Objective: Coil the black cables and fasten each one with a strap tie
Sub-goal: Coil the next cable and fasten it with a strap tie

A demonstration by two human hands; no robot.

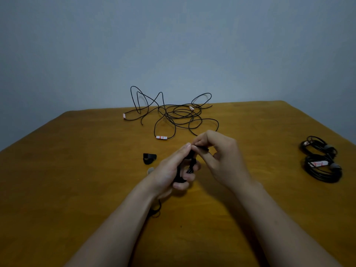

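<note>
Left grip [171,171] curled tight round coiled black cable [191,162]; right grip [221,157] pinching strap tie [202,148] atop that coil. Beyond it, loose cables [181,112]; to its right, tied coils [317,173].

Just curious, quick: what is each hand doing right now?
Left hand: closed round the coil.
Right hand: pinching the strap.
</note>
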